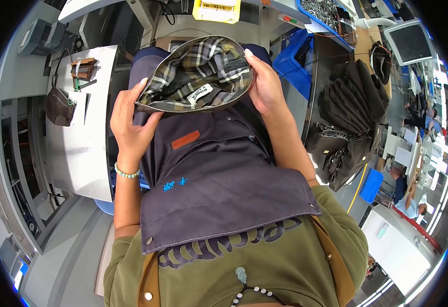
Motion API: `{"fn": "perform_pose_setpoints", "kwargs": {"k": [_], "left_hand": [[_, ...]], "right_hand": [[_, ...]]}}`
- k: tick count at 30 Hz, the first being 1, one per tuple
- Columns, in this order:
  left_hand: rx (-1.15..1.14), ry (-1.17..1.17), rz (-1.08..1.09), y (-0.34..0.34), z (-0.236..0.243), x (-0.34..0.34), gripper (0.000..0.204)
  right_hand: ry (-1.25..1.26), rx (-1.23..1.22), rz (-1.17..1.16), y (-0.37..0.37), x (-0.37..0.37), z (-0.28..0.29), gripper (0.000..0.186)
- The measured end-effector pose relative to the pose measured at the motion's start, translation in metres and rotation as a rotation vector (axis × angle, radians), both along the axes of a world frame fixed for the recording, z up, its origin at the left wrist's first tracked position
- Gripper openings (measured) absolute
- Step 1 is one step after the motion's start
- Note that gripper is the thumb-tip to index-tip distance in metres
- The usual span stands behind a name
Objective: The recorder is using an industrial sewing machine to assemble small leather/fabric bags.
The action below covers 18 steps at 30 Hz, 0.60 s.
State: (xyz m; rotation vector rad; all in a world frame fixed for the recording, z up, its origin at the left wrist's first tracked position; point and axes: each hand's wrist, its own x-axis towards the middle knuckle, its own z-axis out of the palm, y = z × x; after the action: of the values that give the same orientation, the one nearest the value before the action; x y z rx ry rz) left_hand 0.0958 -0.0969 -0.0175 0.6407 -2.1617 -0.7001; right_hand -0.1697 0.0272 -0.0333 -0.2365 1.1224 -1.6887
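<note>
You hold the unzipped pouch with plaid lining open over your lap, left hand grip closed on its zipper edge, right hand clamped on the far end, inspecting inside; next likely needs turning it.

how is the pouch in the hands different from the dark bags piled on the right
The pouch is unzipped and held open by the left hand and right hand, showing a plaid lining; the dark bags lie stacked and untouched on the bench, no lining visible. The pouch is one piece; the bags are many. Both look dark outside.
</note>
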Motion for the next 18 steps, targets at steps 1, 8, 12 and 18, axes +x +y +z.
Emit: {"fn": "perform_pose_setpoints", "kwargs": {"k": [1,8,12,18], "left_hand": [[0.001,0.002,0.002,0.0,-0.001,0.0,0.073],[-0.102,0.039,0.018,-0.006,-0.005,0.007,0.073],[-0.119,0.015,0.038,-0.021,0.011,0.028,0.059],[-0.042,-0.049,0.537,-0.065,0.064,0.126,0.027]], "right_hand": [[0.003,-0.002,-0.014,0.0,0.001,0.001,0.032],[0.017,-0.006,0.029,-0.009,-0.001,-0.003,0.035],[0.05,0.065,0.095,-0.023,-0.003,-0.008,0.039],[0.138,0.09,0.296,-0.038,-0.028,-0.034,0.044]]}}
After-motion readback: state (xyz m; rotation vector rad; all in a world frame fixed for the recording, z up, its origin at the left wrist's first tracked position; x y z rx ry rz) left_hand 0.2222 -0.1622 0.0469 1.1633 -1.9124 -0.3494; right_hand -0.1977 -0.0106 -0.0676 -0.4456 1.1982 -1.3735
